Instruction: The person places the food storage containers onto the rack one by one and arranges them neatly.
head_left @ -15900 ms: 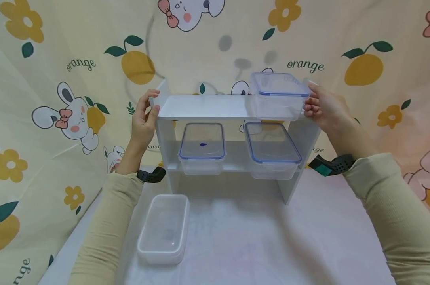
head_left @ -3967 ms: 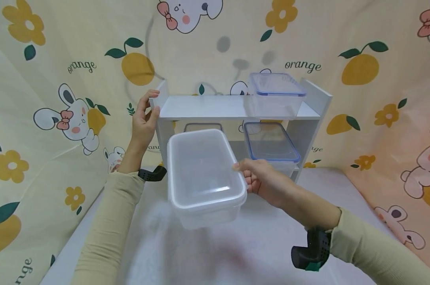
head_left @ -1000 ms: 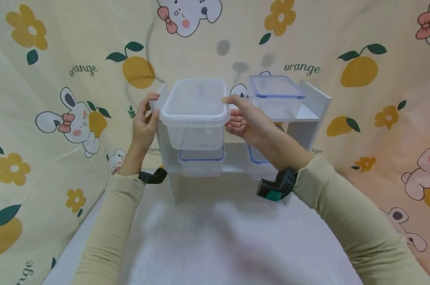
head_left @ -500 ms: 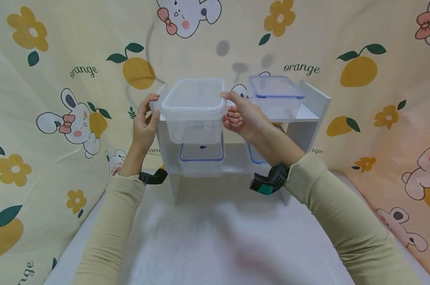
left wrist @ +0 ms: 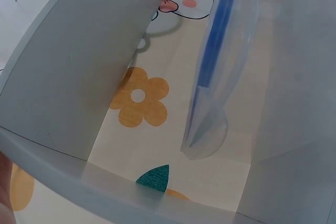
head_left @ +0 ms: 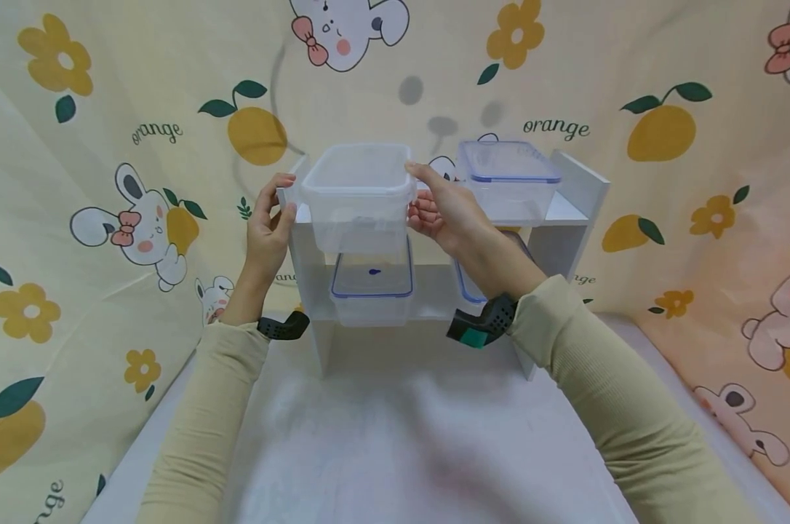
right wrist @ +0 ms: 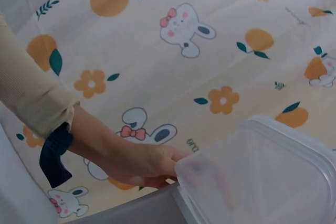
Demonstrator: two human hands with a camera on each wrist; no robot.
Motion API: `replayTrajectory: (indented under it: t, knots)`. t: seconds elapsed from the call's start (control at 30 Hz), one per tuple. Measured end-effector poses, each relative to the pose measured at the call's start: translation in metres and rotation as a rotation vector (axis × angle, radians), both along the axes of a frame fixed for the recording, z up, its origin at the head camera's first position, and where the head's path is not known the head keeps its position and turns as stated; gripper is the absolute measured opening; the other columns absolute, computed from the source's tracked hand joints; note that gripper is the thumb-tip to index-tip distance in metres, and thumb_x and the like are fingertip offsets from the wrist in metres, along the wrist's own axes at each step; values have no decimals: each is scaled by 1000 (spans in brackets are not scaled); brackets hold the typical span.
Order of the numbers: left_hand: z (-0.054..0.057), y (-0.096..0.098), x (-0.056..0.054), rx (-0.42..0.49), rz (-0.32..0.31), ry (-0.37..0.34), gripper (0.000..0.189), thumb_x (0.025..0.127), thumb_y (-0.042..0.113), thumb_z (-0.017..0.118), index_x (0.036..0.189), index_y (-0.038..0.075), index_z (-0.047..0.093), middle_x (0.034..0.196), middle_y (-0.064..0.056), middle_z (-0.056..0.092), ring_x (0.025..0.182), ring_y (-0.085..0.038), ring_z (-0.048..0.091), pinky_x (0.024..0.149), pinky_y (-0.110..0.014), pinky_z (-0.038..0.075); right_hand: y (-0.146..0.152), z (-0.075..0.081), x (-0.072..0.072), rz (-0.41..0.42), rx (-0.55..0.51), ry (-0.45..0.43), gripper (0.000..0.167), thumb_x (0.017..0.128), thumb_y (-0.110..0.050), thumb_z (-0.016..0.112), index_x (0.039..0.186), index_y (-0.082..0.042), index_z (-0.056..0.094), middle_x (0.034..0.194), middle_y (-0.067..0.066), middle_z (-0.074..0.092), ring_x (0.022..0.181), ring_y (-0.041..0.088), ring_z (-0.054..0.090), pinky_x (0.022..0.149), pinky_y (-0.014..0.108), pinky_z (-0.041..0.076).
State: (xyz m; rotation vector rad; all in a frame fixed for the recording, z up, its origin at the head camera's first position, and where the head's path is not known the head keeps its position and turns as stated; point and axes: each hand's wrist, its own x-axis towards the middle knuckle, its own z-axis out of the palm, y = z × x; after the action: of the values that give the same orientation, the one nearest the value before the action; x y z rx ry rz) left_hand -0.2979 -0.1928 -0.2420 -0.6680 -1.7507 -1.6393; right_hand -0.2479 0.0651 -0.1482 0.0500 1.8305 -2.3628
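My left hand (head_left: 267, 229) grips the left side panel of a small white two-tier shelf (head_left: 434, 291), with fingers bent over its edge. My right hand (head_left: 450, 218) holds a clear food container (head_left: 358, 222) with a frosted white lid by its right side, thumb at the lid's rim. This container is at the left of the top board, its base overlapping the board's front edge in view; I cannot tell if it touches the board. The right wrist view shows its lid (right wrist: 273, 182) beside the left hand. A blue-rimmed container (head_left: 509, 182) stands at the top right.
On the middle board sit a blue-rimmed container (head_left: 372, 291) at the left and another blue-rimmed container (head_left: 470, 284) at the right, partly behind my right forearm. A white tabletop (head_left: 382, 451) lies in front; a patterned cloth (head_left: 172, 58) hangs behind.
Earlier, the white-lidded container stood on the table's left; my right hand lifted it to the top board. Over the last second it moved slightly back. My left hand keeps its grip.
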Motion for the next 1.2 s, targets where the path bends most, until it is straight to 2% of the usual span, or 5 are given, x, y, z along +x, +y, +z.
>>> replayTrajectory:
  t: [0.23, 0.53, 0.83, 1.03, 1.2]
  knots:
    - [-1, 0, -1, -4, 11, 11, 34, 96, 6, 46, 130, 8, 50, 134, 16, 49, 109, -8, 46, 94, -19, 41, -4, -1, -10, -40, -31, -2, 42, 87, -42, 68, 108, -9, 52, 84, 1, 50, 66, 9, 49, 58, 14, 46]
    - [-1, 0, -2, -1, 9, -1, 34, 96, 7, 47, 130, 8, 50, 136, 15, 48, 109, -8, 45, 93, -20, 41, -8, -3, -23, -62, -92, -1, 42, 87, -42, 67, 104, -7, 51, 81, 1, 47, 64, 8, 45, 54, 13, 40]
    - [-1, 1, -1, 9, 4, -1, 34, 96, 6, 46, 130, 7, 50, 134, 15, 49, 108, -8, 45, 91, -20, 41, -6, -7, -19, -70, 30, 55, 49, 90, -51, 60, 114, -9, 53, 86, 2, 50, 68, 11, 48, 59, 16, 45]
    - [-1, 1, -2, 13, 3, 11, 33, 96, 6, 47, 129, 8, 51, 132, 17, 50, 107, -8, 45, 89, -19, 41, -6, -15, -9, -105, 55, 197, 37, 96, -40, 55, 112, -6, 54, 74, 0, 53, 60, 11, 52, 58, 17, 47]
    - [-2, -1, -4, 11, 7, 14, 34, 96, 7, 48, 129, 10, 51, 133, 17, 51, 107, -8, 44, 89, -20, 40, -8, -27, 6, -161, 184, 479, 29, 100, -26, 50, 112, -1, 55, 77, -2, 53, 63, 7, 55, 60, 16, 48]
